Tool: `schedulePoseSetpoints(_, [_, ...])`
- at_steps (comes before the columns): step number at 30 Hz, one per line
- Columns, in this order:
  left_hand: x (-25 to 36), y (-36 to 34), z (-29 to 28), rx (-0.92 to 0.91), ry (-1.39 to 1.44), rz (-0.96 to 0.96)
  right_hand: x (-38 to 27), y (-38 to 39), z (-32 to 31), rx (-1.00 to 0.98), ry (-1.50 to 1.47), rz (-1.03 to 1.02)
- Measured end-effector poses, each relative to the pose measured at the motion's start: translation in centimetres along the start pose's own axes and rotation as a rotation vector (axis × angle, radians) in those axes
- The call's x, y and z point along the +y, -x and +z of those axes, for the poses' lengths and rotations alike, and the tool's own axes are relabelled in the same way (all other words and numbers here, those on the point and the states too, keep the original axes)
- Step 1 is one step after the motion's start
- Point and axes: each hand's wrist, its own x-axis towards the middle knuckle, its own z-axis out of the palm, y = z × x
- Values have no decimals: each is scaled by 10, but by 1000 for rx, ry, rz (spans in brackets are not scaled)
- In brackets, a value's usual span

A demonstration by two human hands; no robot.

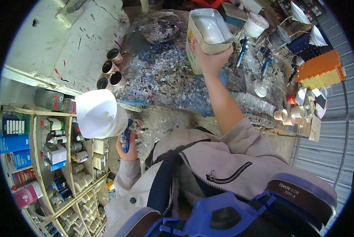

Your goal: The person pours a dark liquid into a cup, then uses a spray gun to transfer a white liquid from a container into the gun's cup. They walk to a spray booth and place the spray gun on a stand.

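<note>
My left hand (pixel 124 152) is closed around a blue spray gun (pixel 125 138) at the lower left of the workbench, off its front edge. A large white cup (pixel 113 117), partly behind a white sheet or flap (pixel 94 108), sits over the gun. My right hand (pixel 215 59) grips a cream rectangular tin (pixel 192 47) with a printed side, held upright over the bench. Its top is open and shows a pale inside; whether it holds liquid I cannot tell. Two more blue spray guns (pixel 241 53) (pixel 266 63) are just right of my right hand, near a round white lid (pixel 260 87).
The paint-spattered bench (pixel 145 79) carries a crusted turntable (pixel 157 25), several paint cups (pixel 114 55), a white tub (pixel 255 24), an orange box (pixel 319 67) and paper cups (pixel 280 115). Crowded shelves (pixel 68 154) stand lower left, beside a white ledge (pixel 42 47); corrugated wall (pixel 331 130) is right.
</note>
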Motion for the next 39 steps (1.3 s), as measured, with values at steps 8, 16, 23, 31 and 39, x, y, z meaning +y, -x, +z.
schedulePoseSetpoints(8, [-16,5,-17,50,-56,-22,-9,-2,-2,66,-77,53])
schedulePoseSetpoints(16, [-13,9,-20,129,-123,2,4,-3,-9,57,-142,43])
schedulePoseSetpoints(23, [4,9,-26,125,-145,41,5,-4,-15,31,-165,13])
schedulePoseSetpoints(31, [11,7,-40,127,-171,9,0,-6,-21,-4,-261,91])
schedulePoseSetpoints(39, [13,0,-44,112,-197,-23,-2,-11,-24,-20,-277,18])
